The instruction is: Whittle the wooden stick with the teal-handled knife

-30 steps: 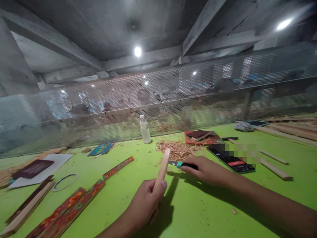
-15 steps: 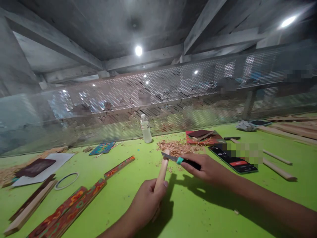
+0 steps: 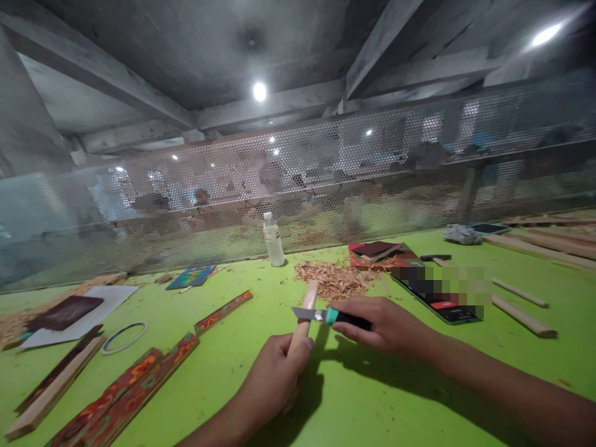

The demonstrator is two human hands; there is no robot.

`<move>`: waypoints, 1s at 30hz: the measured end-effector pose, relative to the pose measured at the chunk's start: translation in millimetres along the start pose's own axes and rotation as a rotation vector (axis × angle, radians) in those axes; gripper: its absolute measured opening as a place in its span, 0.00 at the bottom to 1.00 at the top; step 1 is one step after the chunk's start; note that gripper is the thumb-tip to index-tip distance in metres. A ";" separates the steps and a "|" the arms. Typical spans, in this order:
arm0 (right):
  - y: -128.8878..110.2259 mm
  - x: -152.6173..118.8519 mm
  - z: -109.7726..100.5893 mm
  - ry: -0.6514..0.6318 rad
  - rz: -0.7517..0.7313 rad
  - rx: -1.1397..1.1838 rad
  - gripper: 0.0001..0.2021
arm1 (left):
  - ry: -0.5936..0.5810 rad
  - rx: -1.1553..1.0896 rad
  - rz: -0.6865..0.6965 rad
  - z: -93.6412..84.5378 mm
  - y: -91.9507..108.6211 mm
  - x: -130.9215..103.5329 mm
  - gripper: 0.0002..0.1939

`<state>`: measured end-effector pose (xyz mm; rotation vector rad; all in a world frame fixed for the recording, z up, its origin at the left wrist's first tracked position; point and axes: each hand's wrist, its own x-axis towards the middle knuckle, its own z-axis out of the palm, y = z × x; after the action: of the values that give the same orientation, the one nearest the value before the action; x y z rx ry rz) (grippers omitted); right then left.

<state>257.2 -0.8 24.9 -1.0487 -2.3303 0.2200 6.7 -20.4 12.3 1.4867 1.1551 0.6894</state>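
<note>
Head view, lower centre of the frame: a person's left hand [image 3: 274, 379] is clenched around the lower end of a pale wooden stick [image 3: 305, 313], which rises from the fist and leans slightly to the right, its long axis running up toward a heap of wood shavings [image 3: 333, 279] on the green table [image 3: 372, 397]. The right hand [image 3: 384, 323], coming in from the lower right, grasps the dark handle of a small knife [image 3: 326, 316] with a teal collar. The blade lies almost level and crosses the stick at about mid-length, so blade and stick meet nearly at a right angle, the knife's point poking out just left of the wood. The right hand sits to the right of the stick and slightly above the left fist; the left grip is below the blade. Beyond the hands, in the middle of the frame, a plastic bottle [image 3: 272, 239] stands upright near a perforated metal screen [image 3: 326, 180]. Patterned wooden strips [image 3: 139, 385] lie at lower left, and a phone [image 3: 447, 304] rests just beyond the right hand.
</note>
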 end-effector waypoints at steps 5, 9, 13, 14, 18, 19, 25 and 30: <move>26.4 1.2 -13.1 0.183 0.167 -0.085 0.19 | -0.018 -0.023 -0.021 2.2 0.5 -1.8 0.28; 34.0 1.2 -17.6 0.275 0.200 -0.089 0.21 | 0.001 -0.043 -0.013 1.4 1.4 -4.1 0.28; 15.2 1.2 -9.1 0.167 0.119 -0.033 0.19 | -0.015 -0.092 -0.016 1.0 0.9 -3.2 0.26; 9.6 1.1 -6.0 0.124 0.090 -0.013 0.18 | -0.022 -0.105 -0.018 1.5 0.5 -2.5 0.26; -4.3 0.1 4.2 0.001 -0.018 0.050 0.15 | -0.043 -0.149 -0.018 4.0 -1.3 0.6 0.27; -5.4 -0.2 5.8 -0.012 -0.029 0.058 0.14 | -0.045 -0.154 -0.016 4.4 -1.4 1.1 0.27; 3.6 -0.6 3.2 0.045 0.041 -0.007 0.17 | -0.022 -0.140 -0.022 3.8 1.5 -0.9 0.30; 31.0 0.9 -10.2 0.178 0.237 -0.105 0.22 | 0.003 -0.107 -0.017 3.0 3.7 -4.3 0.32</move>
<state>282.2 20.1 22.4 -1.3413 -2.0761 0.0906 8.9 -25.4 15.7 1.3847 1.1145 0.7309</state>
